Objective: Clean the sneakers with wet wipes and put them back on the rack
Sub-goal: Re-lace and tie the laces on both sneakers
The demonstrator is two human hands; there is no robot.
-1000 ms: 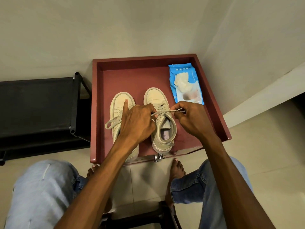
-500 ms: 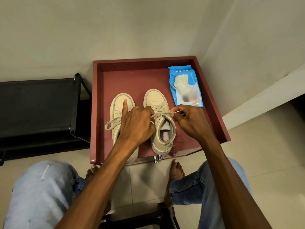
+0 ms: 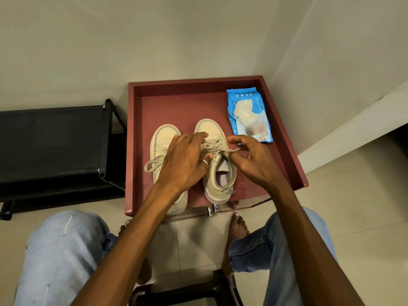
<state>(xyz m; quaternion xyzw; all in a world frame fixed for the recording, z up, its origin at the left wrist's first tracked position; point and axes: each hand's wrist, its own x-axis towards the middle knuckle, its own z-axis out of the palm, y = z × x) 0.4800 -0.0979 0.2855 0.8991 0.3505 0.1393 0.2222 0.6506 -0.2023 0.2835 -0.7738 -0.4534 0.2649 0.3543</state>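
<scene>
Head view. Change vs. 0.5 s ago: the left hand [image 3: 183, 160] no longer points its forefinger up the left sneaker [image 3: 162, 138]; its fingers now stretch right, across onto the laced front of the right sneaker [image 3: 218, 184]. The right hand [image 3: 250, 161] has loosened from a fist into an arch.

Right hand: thumb and forefinger pinch the lace [image 3: 224, 150] near its tip, and the lace runs left under the left hand. Left hand: fingers lie over the laces; cannot tell whether it grips anything underneath.

Both sneakers stand side by side, toes far, on the red tray table [image 3: 176, 102], the left one's heel at the near edge. Wet-wipe pack [image 3: 251, 129] lies in the far right corner with a crumpled wipe [image 3: 244, 111] on top. Black rack [image 3: 53, 138] stands just left of the table.
</scene>
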